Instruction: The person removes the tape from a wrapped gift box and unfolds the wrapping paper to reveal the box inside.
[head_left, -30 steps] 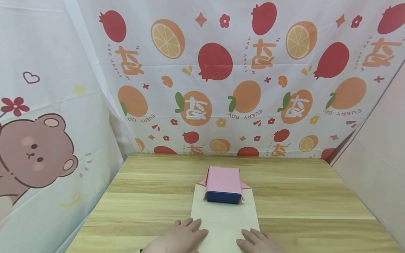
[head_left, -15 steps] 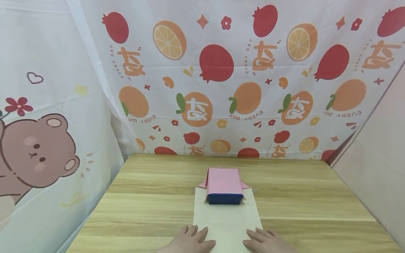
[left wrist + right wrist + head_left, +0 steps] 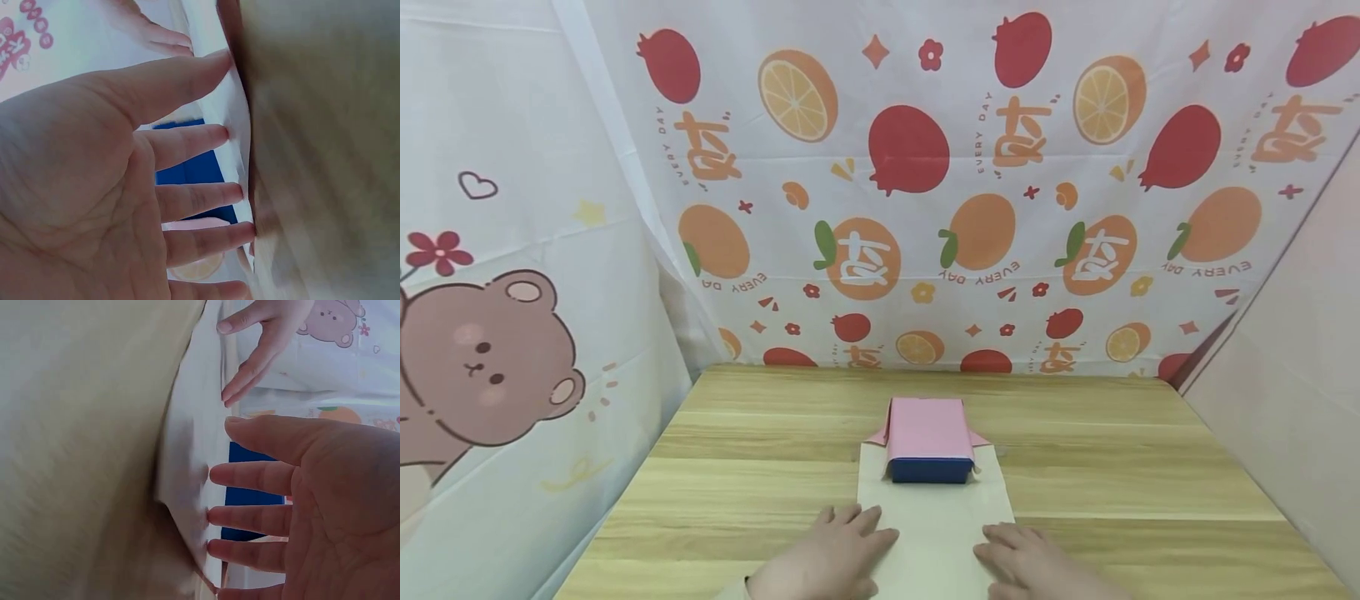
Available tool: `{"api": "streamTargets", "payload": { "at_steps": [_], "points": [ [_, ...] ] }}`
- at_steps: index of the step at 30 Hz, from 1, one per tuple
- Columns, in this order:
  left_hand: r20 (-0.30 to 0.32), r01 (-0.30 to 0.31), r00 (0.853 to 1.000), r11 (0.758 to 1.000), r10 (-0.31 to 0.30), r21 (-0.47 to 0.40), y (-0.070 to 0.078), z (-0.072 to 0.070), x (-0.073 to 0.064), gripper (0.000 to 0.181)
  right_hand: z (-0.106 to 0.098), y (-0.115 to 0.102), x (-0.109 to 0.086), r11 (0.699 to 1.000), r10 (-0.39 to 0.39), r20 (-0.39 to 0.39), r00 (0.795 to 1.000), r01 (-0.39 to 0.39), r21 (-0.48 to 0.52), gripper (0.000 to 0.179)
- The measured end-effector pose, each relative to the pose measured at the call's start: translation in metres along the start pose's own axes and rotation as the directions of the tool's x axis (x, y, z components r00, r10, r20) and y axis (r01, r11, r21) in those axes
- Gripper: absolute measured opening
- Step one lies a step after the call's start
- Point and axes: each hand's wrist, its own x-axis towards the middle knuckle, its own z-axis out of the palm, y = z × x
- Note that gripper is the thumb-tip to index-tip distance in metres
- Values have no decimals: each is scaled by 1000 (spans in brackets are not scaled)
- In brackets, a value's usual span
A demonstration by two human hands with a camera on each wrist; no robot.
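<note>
A sheet of paper [image 3: 936,521], cream on its upper face, lies on the table with its long side toward me. On its far part sits a dark blue box [image 3: 929,471], its top and sides covered by the folded-over pink side of the paper [image 3: 929,427]. My left hand [image 3: 831,554] rests at the sheet's left edge, fingers spread. At the right edge my right hand [image 3: 1041,562] touches the paper with its fingertips. In both wrist views the fingers [image 3: 200,197] are straight and the fingertips meet the sheet. Neither hand grips anything.
The wooden table [image 3: 737,467] extends to both sides of the paper. Behind it hangs a fruit-printed cloth [image 3: 910,250]. A white cloth with a bear [image 3: 490,358] hangs on the left, and a pale panel [image 3: 1285,358] stands on the right.
Both hands move slightly along the paper's edges, most recently a little away from me. The box and its pink cover stay in place.
</note>
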Motion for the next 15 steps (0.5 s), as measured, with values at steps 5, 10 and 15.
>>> {"api": "streamTargets", "payload": {
  "at_steps": [5, 10, 15],
  "points": [
    [-56, 8, 998, 1000, -8, 12, -5, -5, 12, 61, -8, 5, 13, 998, -49, -133, 990, 45, -36, 49],
    [-69, 25, 997, 1000, -25, -6, -9, -9, 22, 64, -13, 16, 28, 990, -100, -249, 963, 71, -123, 51],
    [-81, 48, 996, 999, -48, -9, -13, -11, 27, 68, -18, 23, 37, 992, -89, -292, 952, 59, -112, 56]
  ]
}}
